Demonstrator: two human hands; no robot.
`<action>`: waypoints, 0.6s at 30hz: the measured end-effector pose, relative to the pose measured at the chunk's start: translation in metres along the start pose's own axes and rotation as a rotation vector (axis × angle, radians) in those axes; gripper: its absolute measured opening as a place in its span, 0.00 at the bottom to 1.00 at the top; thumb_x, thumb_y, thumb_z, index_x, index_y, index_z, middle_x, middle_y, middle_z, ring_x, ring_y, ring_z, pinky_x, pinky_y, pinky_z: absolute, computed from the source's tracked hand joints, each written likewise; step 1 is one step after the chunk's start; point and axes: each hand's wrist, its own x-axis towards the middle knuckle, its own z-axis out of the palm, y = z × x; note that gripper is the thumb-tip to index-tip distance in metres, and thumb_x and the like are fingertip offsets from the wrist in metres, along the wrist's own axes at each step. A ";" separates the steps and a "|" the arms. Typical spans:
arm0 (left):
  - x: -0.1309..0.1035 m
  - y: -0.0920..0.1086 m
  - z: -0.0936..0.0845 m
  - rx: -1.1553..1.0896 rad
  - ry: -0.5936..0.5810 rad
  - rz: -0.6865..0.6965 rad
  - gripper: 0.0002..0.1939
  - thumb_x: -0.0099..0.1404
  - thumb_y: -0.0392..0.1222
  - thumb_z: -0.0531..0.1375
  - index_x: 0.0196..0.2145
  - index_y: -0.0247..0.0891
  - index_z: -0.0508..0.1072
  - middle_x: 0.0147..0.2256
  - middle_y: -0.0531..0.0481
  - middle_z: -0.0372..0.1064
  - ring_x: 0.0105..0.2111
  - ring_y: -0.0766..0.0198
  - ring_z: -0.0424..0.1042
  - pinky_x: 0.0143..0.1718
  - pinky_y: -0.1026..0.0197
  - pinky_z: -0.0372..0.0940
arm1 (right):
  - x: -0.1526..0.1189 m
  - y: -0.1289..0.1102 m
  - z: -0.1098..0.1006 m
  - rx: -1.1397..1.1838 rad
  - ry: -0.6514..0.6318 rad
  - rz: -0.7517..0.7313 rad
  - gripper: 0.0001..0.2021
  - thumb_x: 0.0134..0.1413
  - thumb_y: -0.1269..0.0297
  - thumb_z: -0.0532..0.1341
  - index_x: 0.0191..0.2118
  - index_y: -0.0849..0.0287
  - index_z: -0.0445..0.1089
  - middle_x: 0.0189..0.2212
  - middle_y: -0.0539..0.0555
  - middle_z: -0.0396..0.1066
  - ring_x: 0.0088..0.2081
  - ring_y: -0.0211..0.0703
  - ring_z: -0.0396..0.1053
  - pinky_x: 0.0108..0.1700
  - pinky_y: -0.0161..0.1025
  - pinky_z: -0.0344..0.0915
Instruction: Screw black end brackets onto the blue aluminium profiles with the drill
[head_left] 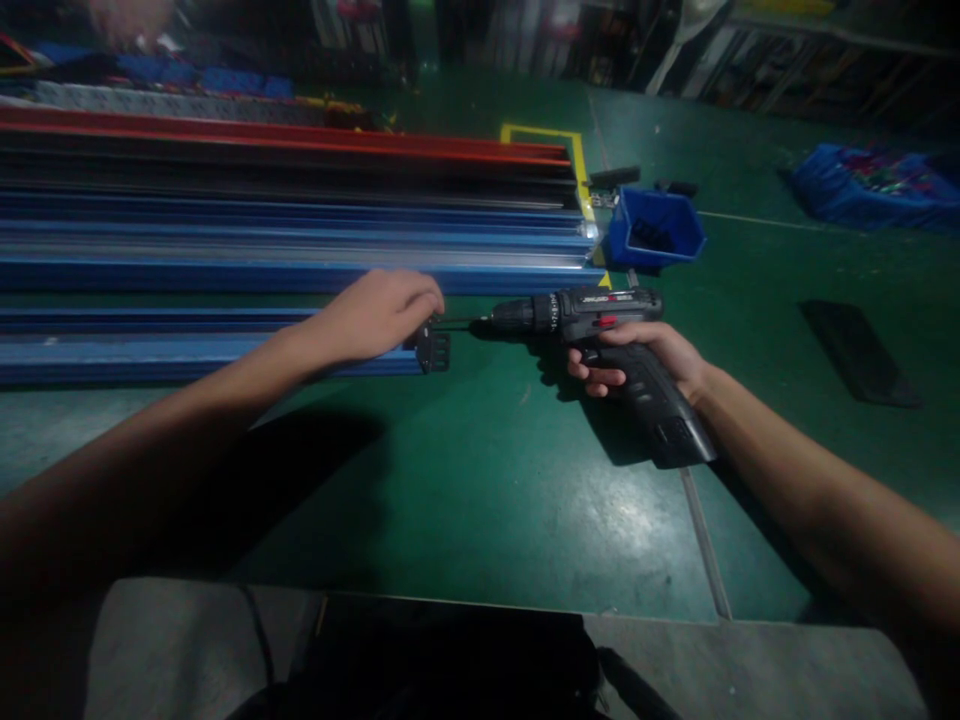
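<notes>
My right hand [652,360] grips a black cordless drill [600,315] by its handle, with a long thin bit [454,325] pointing left. The bit reaches a black end cap [433,348] at the right end of a blue metal profile [202,355]. Whether its tip sits in a screw, I cannot tell. Over that end lies my left hand [390,310], its fingers bent down around the profile and the cap. Thumb and fingertips are close to the bit's tip, partly hidden from view.
More blue profiles [300,245] and a red one [300,133] lie behind. A blue bin [656,228] with dark parts stands past their ends. At right are a dark flat object [857,352] and a blue container [874,185]. The green table [480,500] ends in front of me.
</notes>
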 end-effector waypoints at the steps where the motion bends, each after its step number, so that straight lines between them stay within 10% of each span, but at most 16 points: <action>1: 0.000 0.000 0.000 0.002 -0.001 0.001 0.23 0.73 0.49 0.48 0.41 0.37 0.81 0.41 0.45 0.80 0.42 0.54 0.77 0.48 0.56 0.67 | 0.000 0.000 0.000 0.002 -0.003 0.000 0.11 0.62 0.67 0.61 0.46 0.68 0.70 0.36 0.60 0.74 0.25 0.35 0.62 0.36 0.40 0.74; 18: 0.001 -0.003 0.001 -0.001 -0.013 0.017 0.22 0.74 0.47 0.47 0.41 0.36 0.80 0.41 0.44 0.80 0.42 0.54 0.77 0.47 0.55 0.67 | 0.001 0.001 -0.003 0.005 -0.034 -0.012 0.12 0.62 0.67 0.62 0.46 0.71 0.72 0.36 0.61 0.76 0.25 0.35 0.65 0.37 0.39 0.76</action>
